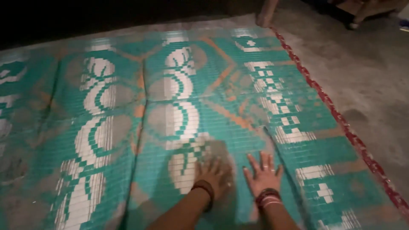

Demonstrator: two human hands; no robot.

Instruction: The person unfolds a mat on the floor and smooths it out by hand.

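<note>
**Two Hands Pressing Flat on a Woven Mat**

A person is kneeling over a large woven mat [179,106] patterned in teal, white and orange, which is lying spread across a grey concrete floor [366,76]. Both hands are resting palm-down on the mat near its near edge, toward the right half. The left hand [211,173], wearing a dark bangle [205,187] at the wrist, is lying open with fingers spread over a white checkered figure in the weave. The right hand [264,174], with red and pink bangles [267,197] on its wrist, is lying just beside it, released and splayed on a teal panel, grasping nothing. The mat is running out beneath and beyond both palms toward the dark far edge. Its red border [341,123] is showing along the right edge, well apart from the hands.
</note>
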